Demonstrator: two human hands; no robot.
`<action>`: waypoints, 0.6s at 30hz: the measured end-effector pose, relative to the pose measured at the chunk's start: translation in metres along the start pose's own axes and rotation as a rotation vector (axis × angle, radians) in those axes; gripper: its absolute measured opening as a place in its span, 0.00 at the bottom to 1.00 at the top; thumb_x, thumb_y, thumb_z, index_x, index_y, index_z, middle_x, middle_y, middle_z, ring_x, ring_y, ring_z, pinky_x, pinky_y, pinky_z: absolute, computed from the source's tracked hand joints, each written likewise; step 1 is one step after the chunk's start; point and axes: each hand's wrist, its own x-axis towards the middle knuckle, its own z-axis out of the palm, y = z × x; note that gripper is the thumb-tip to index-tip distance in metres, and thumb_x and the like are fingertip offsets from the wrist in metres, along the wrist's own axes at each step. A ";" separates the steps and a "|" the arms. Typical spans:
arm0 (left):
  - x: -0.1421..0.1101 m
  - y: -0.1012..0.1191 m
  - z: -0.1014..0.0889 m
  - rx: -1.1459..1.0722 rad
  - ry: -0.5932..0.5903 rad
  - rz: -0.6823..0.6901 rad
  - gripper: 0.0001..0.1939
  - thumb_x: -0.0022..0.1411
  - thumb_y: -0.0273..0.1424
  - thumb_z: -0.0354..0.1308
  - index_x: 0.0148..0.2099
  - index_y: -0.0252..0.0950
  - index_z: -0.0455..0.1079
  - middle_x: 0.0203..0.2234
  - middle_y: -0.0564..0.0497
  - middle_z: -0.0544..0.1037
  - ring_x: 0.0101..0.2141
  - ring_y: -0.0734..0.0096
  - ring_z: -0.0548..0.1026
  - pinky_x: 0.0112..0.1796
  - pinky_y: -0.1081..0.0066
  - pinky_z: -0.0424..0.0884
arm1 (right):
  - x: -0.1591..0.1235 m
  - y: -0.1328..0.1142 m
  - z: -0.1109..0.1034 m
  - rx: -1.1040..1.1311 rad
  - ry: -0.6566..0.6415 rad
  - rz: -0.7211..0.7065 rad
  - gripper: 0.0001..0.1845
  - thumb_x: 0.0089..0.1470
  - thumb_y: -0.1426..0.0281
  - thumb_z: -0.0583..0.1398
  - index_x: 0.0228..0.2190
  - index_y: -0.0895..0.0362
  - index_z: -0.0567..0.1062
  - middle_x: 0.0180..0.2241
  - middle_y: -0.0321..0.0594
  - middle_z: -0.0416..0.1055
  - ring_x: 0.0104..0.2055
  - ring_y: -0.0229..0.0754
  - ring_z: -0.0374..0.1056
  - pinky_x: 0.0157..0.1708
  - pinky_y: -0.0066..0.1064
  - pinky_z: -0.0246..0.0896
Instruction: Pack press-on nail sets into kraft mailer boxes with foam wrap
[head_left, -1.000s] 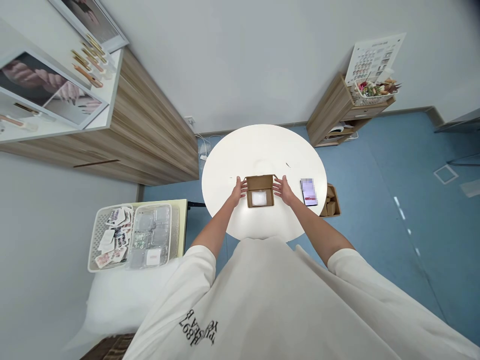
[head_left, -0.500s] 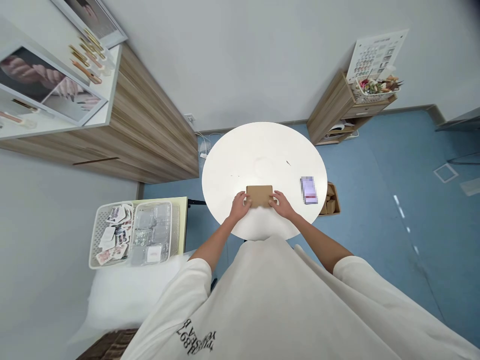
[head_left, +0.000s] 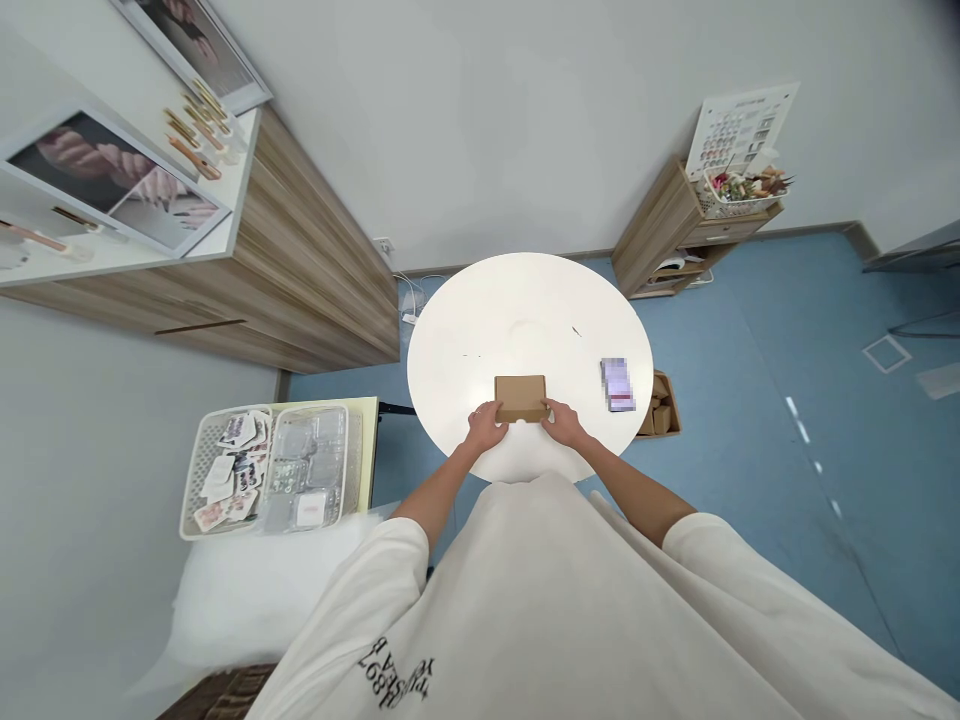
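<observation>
Centrally, just below mid-frame, a closed brown cardboard box (head_left: 520,410) sits on a round white table (head_left: 525,295). The left hand (head_left: 487,428) and right hand (head_left: 563,424), fingers half-curled, pinch its two near corners. Uneven pressure might buckle the walls or leave the lid (head_left: 520,388) badly seated in front. A second ago, it stood open, showing a white packet inside.

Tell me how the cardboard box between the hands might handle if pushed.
The cardboard box looks fairly stiff, given its straight edges and flat top. It seems unlikely to roll or tip, since it is low and broad. It may slide fairly easily on the white table, which looks smooth; its inside is hidden, so weight is unclear.
</observation>
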 end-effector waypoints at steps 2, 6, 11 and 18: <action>-0.001 0.005 -0.005 -0.036 0.032 -0.017 0.32 0.58 0.34 0.61 0.65 0.43 0.61 0.61 0.42 0.68 0.63 0.47 0.62 0.62 0.47 0.54 | 0.000 -0.006 -0.005 0.005 0.021 0.013 0.35 0.54 0.67 0.59 0.63 0.49 0.65 0.59 0.43 0.69 0.61 0.54 0.62 0.61 0.48 0.54; 0.000 0.015 -0.020 -0.086 0.093 -0.018 0.38 0.56 0.36 0.63 0.67 0.43 0.57 0.61 0.41 0.69 0.62 0.46 0.64 0.62 0.49 0.54 | 0.002 -0.014 -0.017 0.025 0.086 -0.022 0.40 0.49 0.70 0.59 0.65 0.49 0.61 0.59 0.44 0.68 0.60 0.54 0.62 0.61 0.49 0.51; 0.012 0.021 -0.029 -0.202 0.168 -0.083 0.35 0.59 0.33 0.61 0.67 0.44 0.58 0.57 0.43 0.72 0.58 0.50 0.68 0.59 0.52 0.59 | 0.012 -0.019 -0.029 0.088 0.141 -0.033 0.38 0.52 0.69 0.58 0.65 0.49 0.61 0.57 0.45 0.69 0.58 0.54 0.63 0.61 0.49 0.52; 0.038 0.018 -0.019 -0.284 0.276 -0.121 0.21 0.64 0.26 0.54 0.58 0.38 0.69 0.52 0.42 0.74 0.53 0.57 0.72 0.55 0.60 0.67 | 0.029 -0.027 -0.029 0.152 0.234 0.039 0.29 0.57 0.69 0.55 0.60 0.51 0.67 0.52 0.43 0.72 0.55 0.50 0.65 0.60 0.46 0.54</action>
